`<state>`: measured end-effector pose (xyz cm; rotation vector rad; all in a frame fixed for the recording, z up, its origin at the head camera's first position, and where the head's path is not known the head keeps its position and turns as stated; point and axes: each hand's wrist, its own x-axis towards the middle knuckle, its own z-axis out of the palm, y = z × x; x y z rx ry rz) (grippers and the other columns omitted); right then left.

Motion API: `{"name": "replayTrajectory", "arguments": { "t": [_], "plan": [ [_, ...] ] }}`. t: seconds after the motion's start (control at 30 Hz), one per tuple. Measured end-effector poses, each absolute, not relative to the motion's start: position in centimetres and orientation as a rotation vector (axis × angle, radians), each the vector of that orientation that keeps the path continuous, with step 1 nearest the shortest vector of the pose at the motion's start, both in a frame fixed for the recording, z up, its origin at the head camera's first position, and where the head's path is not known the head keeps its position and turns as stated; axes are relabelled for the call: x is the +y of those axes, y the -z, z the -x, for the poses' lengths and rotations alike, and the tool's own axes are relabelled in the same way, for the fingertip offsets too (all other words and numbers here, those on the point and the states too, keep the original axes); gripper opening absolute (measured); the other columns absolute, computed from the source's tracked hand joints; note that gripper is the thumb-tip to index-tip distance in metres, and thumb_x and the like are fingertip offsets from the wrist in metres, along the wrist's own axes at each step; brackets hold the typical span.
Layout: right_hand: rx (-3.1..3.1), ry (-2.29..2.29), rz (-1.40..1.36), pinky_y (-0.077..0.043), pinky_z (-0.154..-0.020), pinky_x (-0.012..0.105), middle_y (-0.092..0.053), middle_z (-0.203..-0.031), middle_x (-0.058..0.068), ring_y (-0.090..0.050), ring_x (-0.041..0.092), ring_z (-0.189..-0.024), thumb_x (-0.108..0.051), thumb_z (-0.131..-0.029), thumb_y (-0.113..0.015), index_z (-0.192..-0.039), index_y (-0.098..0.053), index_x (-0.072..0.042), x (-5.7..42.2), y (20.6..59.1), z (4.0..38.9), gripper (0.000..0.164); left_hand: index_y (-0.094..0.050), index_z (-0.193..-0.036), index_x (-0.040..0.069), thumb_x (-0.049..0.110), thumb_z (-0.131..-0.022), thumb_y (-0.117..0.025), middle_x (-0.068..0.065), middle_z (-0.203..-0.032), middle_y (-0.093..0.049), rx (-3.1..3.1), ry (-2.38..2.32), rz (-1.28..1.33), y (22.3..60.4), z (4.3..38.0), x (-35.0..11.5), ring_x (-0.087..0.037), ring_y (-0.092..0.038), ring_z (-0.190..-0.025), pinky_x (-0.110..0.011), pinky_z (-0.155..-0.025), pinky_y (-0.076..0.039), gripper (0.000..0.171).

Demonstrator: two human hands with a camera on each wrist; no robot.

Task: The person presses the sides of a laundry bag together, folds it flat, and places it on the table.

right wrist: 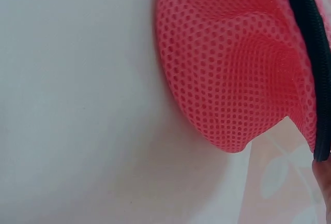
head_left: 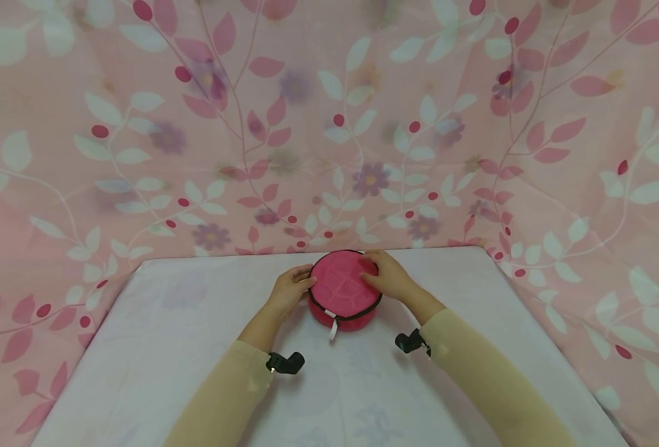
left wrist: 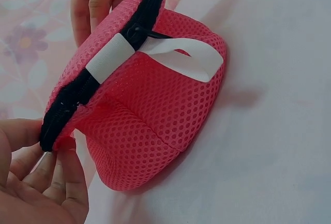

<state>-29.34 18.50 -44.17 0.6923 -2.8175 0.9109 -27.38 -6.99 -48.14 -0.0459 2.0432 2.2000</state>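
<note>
Pink bag (head_left: 342,288) (mesh), held in both grips (head_left: 288,292) (head_left: 390,278)

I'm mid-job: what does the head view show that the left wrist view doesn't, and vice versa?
Head view only: cream fabric sleeves and small black devices at both wrists.

Left wrist view only: the seam and separate mesh holes in the lower wall of the round pink mesh pouch, plus the left hand's fingertips tucked under its rim.

Both: that pouch, its black zip and white fabric loop, both hands (the right only partly from the wrist), the white-covered table and pink floral backdrop.
</note>
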Motion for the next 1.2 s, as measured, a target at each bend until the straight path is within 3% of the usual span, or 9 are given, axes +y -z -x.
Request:
{"name": "replayTrajectory", "arguments": {
  "t": [0.27,0.47,0.67,1.0,1.2],
  "plan": [
    [-2.832,-0.917,-0.701,-0.034,-0.102,0.041,-0.049,-0.129,0.011,-0.044,0.025,-0.122,-0.024,-0.086,-0.065,-0.124,-0.056,-0.006,18.4,44.3,29.0,0.044,-0.052,-0.129,0.006,0.016,-0.086,-0.066,-0.011,-0.125,-0.056,2.307,-2.051,-0.049,48.2,27.2,-6.8,-0.019,-0.059,-0.103,-0.028,-0.082,-0.050,0.046],
    [-2.832,-0.905,-0.753,-0.032,-0.104,0.042,-0.048,-0.131,0.009,-0.040,0.025,-0.125,-0.028,-0.085,-0.065,-0.127,-0.054,-0.007,18.4,44.3,28.8,0.047,-0.045,-0.135,0.010,0.027,-0.084,-0.068,-0.009,-0.131,-0.050,2.554,-1.794,-0.207,47.5,26.7,-6.3,-0.025,-0.052,-0.112,-0.037,-0.088,-0.047,0.059],
    [-2.848,-0.828,-0.824,-0.028,-0.106,0.045,-0.040,-0.139,0.008,-0.031,0.025,-0.131,-0.037,-0.084,-0.065,-0.133,-0.048,-0.013,18.5,44.7,28.4,0.057,-0.041,-0.138,0.013,0.045,-0.079,-0.068,-0.012,-0.144,-0.034,2.835,-1.397,-0.439,48.1,26.8,-5.9,-0.027,-0.031,-0.132,-0.045,-0.104,-0.031,0.072],
    [-2.828,-0.786,-0.896,-0.028,-0.105,0.047,-0.035,-0.144,0.006,-0.027,0.025,-0.133,-0.044,-0.083,-0.064,-0.136,-0.046,-0.014,18.7,45.0,27.4,0.063,-0.041,-0.139,0.017,0.054,-0.072,-0.071,-0.009,-0.148,-0.027,2.922,-1.267,-0.551,48.1,26.1,-5.5,-0.033,-0.024,-0.133,-0.061,-0.097,-0.030,0.083],
    [-2.874,-0.716,-0.915,-0.029,-0.105,0.047,-0.030,-0.147,0.003,-0.022,0.022,-0.135,-0.052,-0.082,-0.062,-0.139,-0.042,-0.020,18.7,45.3,27.1,0.068,-0.038,-0.141,0.021,0.060,-0.072,-0.067,-0.007,-0.149,-0.024,2.960,-1.114,-0.560,48.2,25.8,-5.5,-0.029,-0.022,-0.135,-0.062,-0.100,-0.024,0.084]
  ]
}}
